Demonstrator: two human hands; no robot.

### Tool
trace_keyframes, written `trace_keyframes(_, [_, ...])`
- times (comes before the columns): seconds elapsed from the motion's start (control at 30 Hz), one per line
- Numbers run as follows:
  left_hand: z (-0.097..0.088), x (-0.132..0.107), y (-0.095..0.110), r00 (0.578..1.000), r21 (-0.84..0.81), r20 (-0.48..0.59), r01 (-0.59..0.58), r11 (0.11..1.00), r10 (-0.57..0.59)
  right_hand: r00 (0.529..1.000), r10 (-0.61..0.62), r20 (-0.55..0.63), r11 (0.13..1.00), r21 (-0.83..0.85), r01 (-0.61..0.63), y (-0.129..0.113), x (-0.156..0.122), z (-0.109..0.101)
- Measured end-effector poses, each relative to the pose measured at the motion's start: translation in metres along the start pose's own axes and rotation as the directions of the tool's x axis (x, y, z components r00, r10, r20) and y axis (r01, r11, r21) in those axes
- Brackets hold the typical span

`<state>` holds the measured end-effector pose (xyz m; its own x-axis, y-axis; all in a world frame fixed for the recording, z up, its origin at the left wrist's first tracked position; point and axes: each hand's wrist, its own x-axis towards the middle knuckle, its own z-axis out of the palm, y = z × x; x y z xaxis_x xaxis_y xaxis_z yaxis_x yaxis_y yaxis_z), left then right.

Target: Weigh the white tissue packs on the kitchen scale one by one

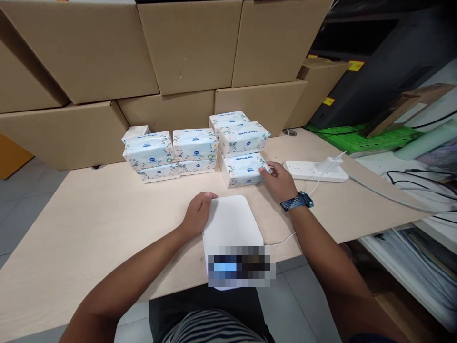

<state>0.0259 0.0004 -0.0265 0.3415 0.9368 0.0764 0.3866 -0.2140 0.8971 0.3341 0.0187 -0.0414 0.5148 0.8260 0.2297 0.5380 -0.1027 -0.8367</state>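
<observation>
A white square scale (232, 224) sits at the near edge of the pale wooden table (89, 224). My left hand (198, 212) rests on the scale's left rim, fingers curled over it. My right hand (280, 178), with a watch on the wrist, touches the right end of the nearest tissue pack (243, 169), fingers curled round its corner. Behind it, several more flowered tissue packs (194, 145) lie stacked in rows at the back of the table.
Large cardboard boxes (185, 47) are piled against the table's far edge. A white power strip (316, 170) with a plugged-in charger and cables lies to the right. A green mat (364, 138) and shelving stand further right.
</observation>
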Motion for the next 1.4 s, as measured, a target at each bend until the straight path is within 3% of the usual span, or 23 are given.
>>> trace_keyframes(0.23, [-0.001,0.0,0.002,1.0,0.008,0.002,0.006,1.0,-0.006,0.999,-0.053,0.007,0.998,0.036,0.052,0.009,0.003,0.004])
trace_keyframes(0.37, [-0.001,0.0,0.003,1.0,0.015,0.006,0.007,1.0,-0.007,0.979,-0.194,-0.067,0.981,-0.034,0.192,0.014,0.002,0.009])
trace_keyframes(0.53, [-0.001,0.0,0.003,1.0,0.012,0.001,0.007,1.0,-0.007,0.863,-0.499,-0.081,0.854,-0.211,0.475,0.004,-0.004,0.005])
trace_keyframes(0.67, [-0.001,0.0,0.002,1.0,0.017,0.007,0.008,1.0,-0.008,0.793,-0.609,-0.015,0.775,-0.225,0.591,-0.005,-0.007,0.004])
trace_keyframes(0.9, [-0.002,0.0,0.006,1.0,0.015,0.01,0.024,1.0,-0.025,0.775,-0.628,0.07,0.745,-0.231,0.625,0.0,-0.005,0.008])
trace_keyframes(1.23, [0.002,0.005,0.001,0.999,0.127,-0.024,-0.022,0.992,0.026,0.8,-0.599,0.039,0.769,-0.248,0.588,0.002,-0.005,0.01])
trace_keyframes(1.4, [0.002,0.004,0.0,1.0,0.112,-0.02,-0.013,0.994,0.016,0.784,-0.62,0.004,0.763,-0.23,0.604,0.003,-0.007,0.012])
